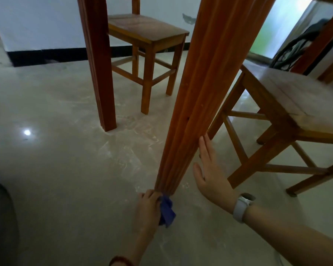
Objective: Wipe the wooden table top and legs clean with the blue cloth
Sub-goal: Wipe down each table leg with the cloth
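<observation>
Cloth: your blue cloth (166, 210) sits at the foot of the near table leg (206, 96), at 6 o'clock in your view.
Left hand (149, 205): your fingers curl round the cloth, pressing it against the leg's base.
Right hand (210, 169): yours lies flat, fingers straight, bracing the leg at 5 o'clock.
Chair (288, 116): stands close at 3 o'clock.
Risk: your cloth, bunched small, would likely skip the leg's grooves; a loose tail could drag floor grit back onto wood.
</observation>
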Motion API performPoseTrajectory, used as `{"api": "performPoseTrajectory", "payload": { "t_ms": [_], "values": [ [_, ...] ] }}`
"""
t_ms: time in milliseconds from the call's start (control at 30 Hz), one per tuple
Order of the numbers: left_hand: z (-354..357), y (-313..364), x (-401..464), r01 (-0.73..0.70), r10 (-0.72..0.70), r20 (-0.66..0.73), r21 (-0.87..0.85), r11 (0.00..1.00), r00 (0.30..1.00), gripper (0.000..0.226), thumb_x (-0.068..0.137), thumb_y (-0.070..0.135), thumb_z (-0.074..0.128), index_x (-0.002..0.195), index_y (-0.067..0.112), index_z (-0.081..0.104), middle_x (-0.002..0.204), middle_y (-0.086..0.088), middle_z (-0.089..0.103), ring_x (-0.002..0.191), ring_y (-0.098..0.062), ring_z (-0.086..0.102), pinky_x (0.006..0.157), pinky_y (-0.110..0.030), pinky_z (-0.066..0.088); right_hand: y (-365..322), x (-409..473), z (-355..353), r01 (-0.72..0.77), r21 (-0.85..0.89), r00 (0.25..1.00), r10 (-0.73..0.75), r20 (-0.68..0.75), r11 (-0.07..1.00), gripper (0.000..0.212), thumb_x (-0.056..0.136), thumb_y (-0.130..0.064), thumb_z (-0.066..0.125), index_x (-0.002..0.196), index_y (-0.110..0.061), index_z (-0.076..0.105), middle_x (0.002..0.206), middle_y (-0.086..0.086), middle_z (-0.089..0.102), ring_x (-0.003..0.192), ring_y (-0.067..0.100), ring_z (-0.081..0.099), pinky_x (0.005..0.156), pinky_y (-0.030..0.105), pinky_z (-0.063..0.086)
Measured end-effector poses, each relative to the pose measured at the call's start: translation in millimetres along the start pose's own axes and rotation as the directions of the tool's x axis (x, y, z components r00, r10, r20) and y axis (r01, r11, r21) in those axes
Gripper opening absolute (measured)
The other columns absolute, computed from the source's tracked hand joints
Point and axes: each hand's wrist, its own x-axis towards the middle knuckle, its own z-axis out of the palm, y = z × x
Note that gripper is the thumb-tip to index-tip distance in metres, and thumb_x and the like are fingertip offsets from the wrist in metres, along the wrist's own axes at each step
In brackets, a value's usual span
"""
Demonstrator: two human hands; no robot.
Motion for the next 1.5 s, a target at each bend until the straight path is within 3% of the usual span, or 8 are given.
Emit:
{"api": "performPoseTrajectory", "payload": {
  "t_ms": [233, 500, 600, 733, 867, 1067, 1300, 1500],
  "values": [
    [-117, 114, 46, -0.221, 0.017, -0.488, -0.364, 0.905, 0.872, 0.026, 0.082, 0.010, 0.064, 0.106, 0.011, 0.056, 0.100, 0.003, 0.051, 0.083, 0.000, 0.050, 0.078, 0.000, 0.037, -5, 4, -13, 0.040, 0.020, 0.995, -0.038, -0.095, 0.999, 0.052, 0.092, -0.026, 0.028, 0.132, -0.040, -0.002, 0.143, -0.023, -0.010, 0.131, -0.011, 0.000, 0.102, 0.001, 0.006],
    [-163, 209, 73, -0.464, 0.205, -0.721, -0.180, 0.867, 0.663, 0.029, 0.081, 0.026, 0.064, 0.101, 0.005, 0.063, 0.093, -0.005, 0.065, 0.088, -0.010, 0.055, 0.091, -0.009, 0.038, -35, 37, -44, 0.189, 0.037, 0.923, -0.164, -0.347, 0.981, 0.055, 0.092, -0.027, 0.027, 0.142, -0.024, 0.004, 0.150, -0.001, -0.003, 0.133, -0.016, -0.010, 0.098, -0.007, 0.007],
    [-130, 176, 64, -0.488, 0.339, -0.607, -0.093, 0.868, 0.719, 0.038, 0.086, 0.040, 0.052, 0.100, 0.007, 0.063, 0.096, -0.007, 0.066, 0.092, -0.011, 0.055, 0.092, -0.016, 0.040, -29, 37, -49, 0.245, 0.041, 0.913, -0.216, -0.345, 0.969, 0.056, 0.092, -0.035, 0.023, 0.141, -0.039, -0.004, 0.151, -0.016, -0.011, 0.135, -0.011, -0.003, 0.103, 0.002, 0.014],
    [-102, 133, 36, -0.116, 0.007, -0.323, -0.322, 0.940, 0.946, 0.010, 0.084, 0.024, 0.062, 0.091, 0.030, 0.057, 0.086, 0.021, 0.051, 0.082, -0.003, 0.055, 0.079, -0.016, 0.047, -21, 24, -49, 0.256, -0.004, 0.930, -0.247, -0.274, 0.967, 0.053, 0.092, -0.038, 0.022, 0.143, -0.034, 0.007, 0.152, -0.015, -0.007, 0.130, -0.010, 0.011, 0.093, 0.001, 0.019],
    [-154, 188, 55, -0.261, 0.000, -0.601, -0.349, 0.900, 0.799, 0.018, 0.081, 0.013, 0.064, 0.099, 0.013, 0.059, 0.095, 0.016, 0.045, 0.084, 0.006, 0.050, 0.078, 0.002, 0.036, -26, 32, -64, 0.302, -0.021, 0.900, -0.292, -0.324, 0.953, 0.051, 0.091, -0.031, 0.025, 0.141, -0.019, 0.018, 0.150, 0.001, 0.007, 0.125, -0.023, 0.005, 0.089, 0.003, 0.024],
    [-194, 249, 80, -0.514, 0.120, -0.767, -0.296, 0.805, 0.630, 0.019, 0.083, 0.013, 0.063, 0.098, 0.020, 0.055, 0.095, 0.011, 0.054, 0.090, 0.001, 0.054, 0.083, -0.015, 0.046, -42, 50, -85, 0.357, 0.061, 0.851, -0.297, -0.433, 0.932, 0.049, 0.091, -0.025, 0.027, 0.139, -0.018, 0.021, 0.147, 0.002, 0.009, 0.125, -0.025, 0.000, 0.089, -0.009, 0.019],
    [-97, 141, 27, -0.039, -0.060, -0.304, -0.310, 0.950, 0.951, 0.013, 0.083, 0.013, 0.063, 0.089, 0.021, 0.056, 0.082, 0.018, 0.051, 0.081, -0.008, 0.056, 0.069, 0.001, 0.037, -14, 19, -55, 0.276, 0.150, 0.945, -0.240, -0.221, 0.949, 0.048, 0.091, -0.037, 0.024, 0.138, -0.032, 0.014, 0.147, -0.015, -0.001, 0.130, -0.007, 0.006, 0.094, -0.004, 0.016],
    [-98, 157, -5, -0.234, 0.203, -0.170, -0.189, 0.954, 0.964, 0.015, 0.079, 0.016, 0.065, 0.094, 0.014, 0.066, 0.092, 0.011, 0.060, 0.085, 0.009, 0.053, 0.078, -0.002, 0.038, 14, -21, -47, 0.261, 0.356, 0.959, -0.284, 0.013, 0.897, 0.054, 0.086, -0.046, 0.043, 0.134, -0.039, 0.021, 0.146, -0.018, 0.012, 0.132, -0.016, 0.008, 0.102, -0.001, 0.012]
  ]
}}
